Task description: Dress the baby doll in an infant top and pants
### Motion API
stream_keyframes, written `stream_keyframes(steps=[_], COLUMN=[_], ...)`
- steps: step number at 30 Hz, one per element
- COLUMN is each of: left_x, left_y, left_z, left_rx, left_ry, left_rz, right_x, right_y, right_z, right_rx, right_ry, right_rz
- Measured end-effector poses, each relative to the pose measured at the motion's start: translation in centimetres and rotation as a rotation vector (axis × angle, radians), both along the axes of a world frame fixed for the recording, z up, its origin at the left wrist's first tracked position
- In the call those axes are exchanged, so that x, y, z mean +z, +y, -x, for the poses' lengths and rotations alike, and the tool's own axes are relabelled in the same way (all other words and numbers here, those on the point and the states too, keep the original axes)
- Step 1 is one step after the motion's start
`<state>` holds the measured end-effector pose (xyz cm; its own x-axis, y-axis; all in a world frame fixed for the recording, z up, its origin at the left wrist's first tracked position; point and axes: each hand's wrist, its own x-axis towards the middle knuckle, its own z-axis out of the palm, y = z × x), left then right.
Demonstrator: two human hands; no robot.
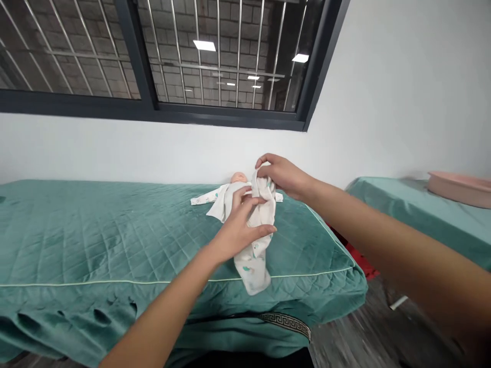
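A baby doll lies on its back on the bed, its head toward the wall. White printed sleeves stretch out to its sides, and an open white front flap lies beside its body. My right hand pinches a bunched part of a white baby garment with green prints, raised above the doll's body. Against the same cloth is my left hand, its fingers spread and thumb stretched out to the right. The garment's lower end hangs over the bed's front edge. My hands and the cloth hide the doll's lower body.
The bed has a green quilted cover with pale piping. A green-covered table at the right bears a pink basin. Something red is low between them. Behind the bed are a white wall and a barred window.
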<state>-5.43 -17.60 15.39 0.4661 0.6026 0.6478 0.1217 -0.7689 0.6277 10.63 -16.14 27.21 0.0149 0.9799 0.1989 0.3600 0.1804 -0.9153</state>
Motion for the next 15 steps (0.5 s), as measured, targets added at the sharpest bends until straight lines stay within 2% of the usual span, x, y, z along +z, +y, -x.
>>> stream_keyframes(steps=[2, 5, 7, 11, 15], left_x=[1.4, 2.7, 3.6, 5.9, 8.7], left_y=[0.6, 1.9, 2.9, 4.1, 4.1], left_z=[1.4, 3.8, 5.2, 6.7, 6.7], left_rx=[0.088, 0.204, 0.223, 0.089, -0.032], left_ry=[0.05, 0.055, 0.011, -0.281, -0.521], left_rz=[-0.145, -0.342, -0.359, -0.05, 0.199], right_x=[1.6, 2.9, 3.4, 3.7, 2.9], right_y=[0.3, 0.4, 0.4, 0.0, -0.6], right_z=[1.2, 1.9, 1.9, 1.5, 2.7], right_rx=[0.079, 0.172, 0.194, 0.254, 0.451], right_ry=[0.114, 0.203, 0.198, 0.022, -0.182], right_rz=[0.017, -0.007, -0.061, -0.184, -0.212])
